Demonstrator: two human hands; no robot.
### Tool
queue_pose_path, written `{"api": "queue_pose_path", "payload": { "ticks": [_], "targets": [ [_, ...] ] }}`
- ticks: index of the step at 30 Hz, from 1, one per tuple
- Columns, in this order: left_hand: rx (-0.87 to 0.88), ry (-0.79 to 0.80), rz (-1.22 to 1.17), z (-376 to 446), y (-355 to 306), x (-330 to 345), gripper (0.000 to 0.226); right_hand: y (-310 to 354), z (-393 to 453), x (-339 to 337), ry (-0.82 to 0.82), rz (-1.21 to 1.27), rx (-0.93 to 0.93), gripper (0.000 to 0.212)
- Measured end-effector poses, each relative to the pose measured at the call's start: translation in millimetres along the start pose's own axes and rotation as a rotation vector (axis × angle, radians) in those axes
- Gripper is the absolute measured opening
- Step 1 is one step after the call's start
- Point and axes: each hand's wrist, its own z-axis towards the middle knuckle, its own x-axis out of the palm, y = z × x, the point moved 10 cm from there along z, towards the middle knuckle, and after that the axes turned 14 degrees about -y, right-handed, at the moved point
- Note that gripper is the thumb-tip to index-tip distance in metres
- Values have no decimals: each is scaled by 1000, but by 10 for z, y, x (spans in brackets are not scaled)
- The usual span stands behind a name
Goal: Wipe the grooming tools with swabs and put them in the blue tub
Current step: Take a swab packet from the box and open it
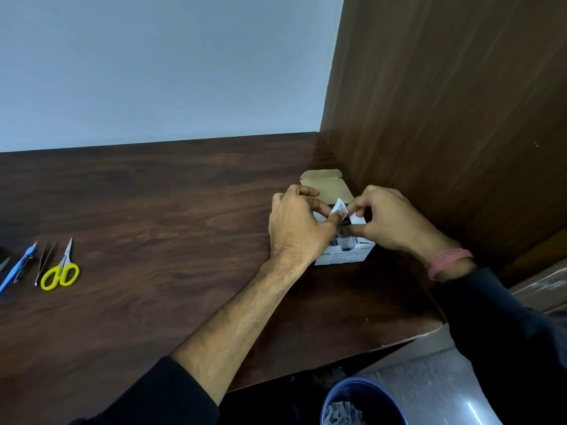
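Above the open white cardboard swab box [343,256], your left hand [296,223] and right hand [391,220] each pinch the small white swab packet [340,207]. It's light, thin and tearable; grip its edges firmly.

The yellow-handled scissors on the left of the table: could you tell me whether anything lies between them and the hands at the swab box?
Nothing visible does. The scissors lie far left beside the tweezers, and only bare table separates them from the left hand and right hand, which both pinch a swab packet over the swab box.
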Motion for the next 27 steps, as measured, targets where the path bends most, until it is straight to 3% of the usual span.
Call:
{"api": "queue_pose_path", "payload": {
  "ticks": [5, 11, 14, 16, 18, 23, 27],
  "targets": [
    [55, -22, 112, -3, -107, -18, 17, 121, 8, 73, 145, -223, -40, 48],
    [124, 0, 224, 30, -175, 16, 21, 232, -5, 189, 234, -371, -107, 21],
    [114, 19, 193, 23, -143, 47, 21, 233, -8, 189, 228, -344, -93, 22],
    [31, 8, 69, 31, -53, 45, 17, 221, 8, 149, 168, -209, -72, 26],
    [-134, 16, -152, 41, 95, 66, 16, 145, 33, 75, 86, 29, -2, 16],
    [-351, 122, -624, -33, 181, 130, 16, 129, -6, -36, 63, 653, 141, 9],
    [-381, 150, -814, -65, 111, 67, 18, 195, -37, -141, -66, 790, 138, 10]
  ]
}}
